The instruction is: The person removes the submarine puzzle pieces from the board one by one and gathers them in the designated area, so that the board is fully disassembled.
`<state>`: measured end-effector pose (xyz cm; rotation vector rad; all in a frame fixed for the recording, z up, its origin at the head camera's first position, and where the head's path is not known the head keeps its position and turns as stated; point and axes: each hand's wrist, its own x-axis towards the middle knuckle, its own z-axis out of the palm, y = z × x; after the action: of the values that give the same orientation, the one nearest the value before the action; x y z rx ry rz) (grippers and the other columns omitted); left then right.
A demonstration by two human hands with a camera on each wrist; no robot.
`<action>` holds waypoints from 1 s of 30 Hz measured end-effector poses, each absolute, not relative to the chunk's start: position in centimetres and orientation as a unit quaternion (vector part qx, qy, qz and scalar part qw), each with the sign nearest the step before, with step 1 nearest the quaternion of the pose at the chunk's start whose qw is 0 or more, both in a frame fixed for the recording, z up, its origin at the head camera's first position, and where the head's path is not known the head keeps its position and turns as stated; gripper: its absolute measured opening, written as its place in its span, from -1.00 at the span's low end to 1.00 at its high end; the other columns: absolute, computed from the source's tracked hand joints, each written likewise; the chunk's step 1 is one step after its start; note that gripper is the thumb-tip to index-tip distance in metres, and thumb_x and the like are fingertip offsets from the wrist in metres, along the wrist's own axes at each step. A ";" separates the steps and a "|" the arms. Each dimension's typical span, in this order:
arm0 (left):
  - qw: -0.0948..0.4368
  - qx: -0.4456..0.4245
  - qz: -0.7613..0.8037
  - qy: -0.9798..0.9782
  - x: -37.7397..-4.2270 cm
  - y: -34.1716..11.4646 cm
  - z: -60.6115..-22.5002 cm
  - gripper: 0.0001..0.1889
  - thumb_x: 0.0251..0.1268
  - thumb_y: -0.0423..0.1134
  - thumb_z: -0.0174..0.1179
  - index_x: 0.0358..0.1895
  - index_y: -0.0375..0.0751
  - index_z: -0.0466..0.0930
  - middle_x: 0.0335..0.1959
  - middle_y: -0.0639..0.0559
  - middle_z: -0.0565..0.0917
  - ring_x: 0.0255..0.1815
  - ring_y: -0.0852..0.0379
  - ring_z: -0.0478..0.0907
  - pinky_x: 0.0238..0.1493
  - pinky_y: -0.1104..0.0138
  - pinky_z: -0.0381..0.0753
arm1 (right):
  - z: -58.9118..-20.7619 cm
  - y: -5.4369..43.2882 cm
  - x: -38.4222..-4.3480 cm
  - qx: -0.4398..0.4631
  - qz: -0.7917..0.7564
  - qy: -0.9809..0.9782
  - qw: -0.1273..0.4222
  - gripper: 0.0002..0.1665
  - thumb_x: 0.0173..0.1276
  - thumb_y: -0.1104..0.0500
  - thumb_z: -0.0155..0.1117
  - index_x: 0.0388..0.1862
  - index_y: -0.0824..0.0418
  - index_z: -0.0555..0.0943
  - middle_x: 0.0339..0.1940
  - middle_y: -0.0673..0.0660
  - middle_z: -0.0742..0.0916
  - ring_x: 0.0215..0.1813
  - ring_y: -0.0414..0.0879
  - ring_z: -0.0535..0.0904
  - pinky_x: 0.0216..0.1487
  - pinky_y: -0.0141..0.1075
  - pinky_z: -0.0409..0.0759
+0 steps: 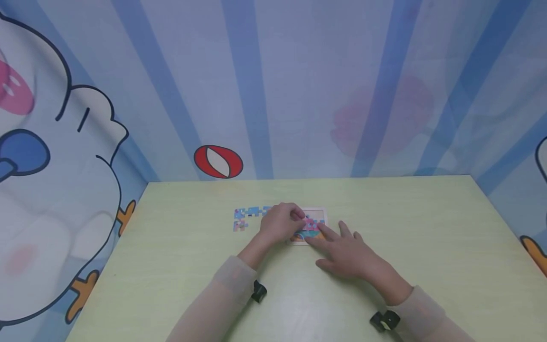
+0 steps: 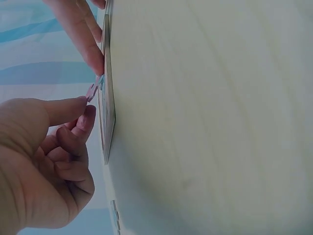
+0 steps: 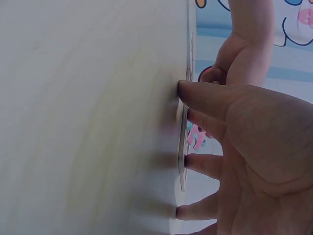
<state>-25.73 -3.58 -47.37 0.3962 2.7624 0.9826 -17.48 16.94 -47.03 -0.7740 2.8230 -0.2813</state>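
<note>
Between thumb and forefinger, my left hand pinches a small pink jigsaw piece, tilted over the puzzle board. The piece's lower edge is right at the board's face. In the head view the puzzle board has a pale frame and a partly filled picture in pink, blue and orange; the left hand hides its left side. My right hand lies with fingers spread and fairly straight. Some of its fingertips rest on the board, while the thumb and others touch the table beside it.
Several loose jigsaw pieces, mostly blue with some pink, lie on the table left of the board. The pale wooden table ends at a striped blue cloth backdrop. Dark wrist cameras sit under both forearms.
</note>
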 end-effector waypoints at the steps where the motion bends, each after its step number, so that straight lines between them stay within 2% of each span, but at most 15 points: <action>1: 0.090 0.135 0.334 0.928 -25.7 -3.6 -47.3 -0.91 0.37 -0.08 0.38 -0.15 0.08 0.74 -0.29 0.25 0.72 -0.31 0.25 0.61 -0.26 0.25 0.55 | -47.0 16.9 -17.5 -0.262 -0.095 0.955 0.101 -0.31 0.54 -0.15 0.24 0.59 -0.16 0.39 0.65 0.25 0.28 0.47 0.69 0.13 0.15 0.57 0.32; 13: 0.074 0.123 0.364 0.920 -25.5 -6.0 -46.4 -0.89 0.41 -0.09 0.34 -0.12 0.05 0.77 -0.23 0.21 0.75 -0.12 0.13 0.65 -0.09 0.15 0.57 | -47.0 16.9 -17.5 -0.250 -0.105 0.956 0.112 -0.31 0.54 -0.15 0.25 0.59 -0.16 0.39 0.66 0.24 0.26 0.50 0.68 0.09 0.20 0.58 0.26; 23: 0.057 0.093 0.361 0.926 -25.6 -10.4 -46.3 -0.87 0.42 -0.13 0.33 -0.11 -0.03 0.79 -0.25 0.14 0.73 -0.18 0.09 0.62 -0.16 0.14 0.58 | -47.2 16.8 -17.3 -0.255 -0.111 0.955 0.107 -0.32 0.55 -0.15 0.23 0.59 -0.13 0.40 0.66 0.23 0.26 0.50 0.67 0.08 0.22 0.57 0.24; 30: 0.058 0.056 0.340 0.937 -25.8 -13.4 -46.4 -0.86 0.39 -0.13 0.36 -0.11 -0.04 0.80 -0.23 0.10 0.74 -0.14 0.06 0.63 -0.07 0.09 0.59 | -47.2 16.9 -17.3 -0.257 -0.110 0.954 0.106 -0.31 0.56 -0.14 0.22 0.60 -0.12 0.38 0.67 0.24 0.25 0.51 0.67 0.07 0.23 0.57 0.23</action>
<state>-25.77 -13.40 -46.44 0.1691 2.8392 1.0294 -17.31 16.91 -47.21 -0.7579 2.8114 -0.3246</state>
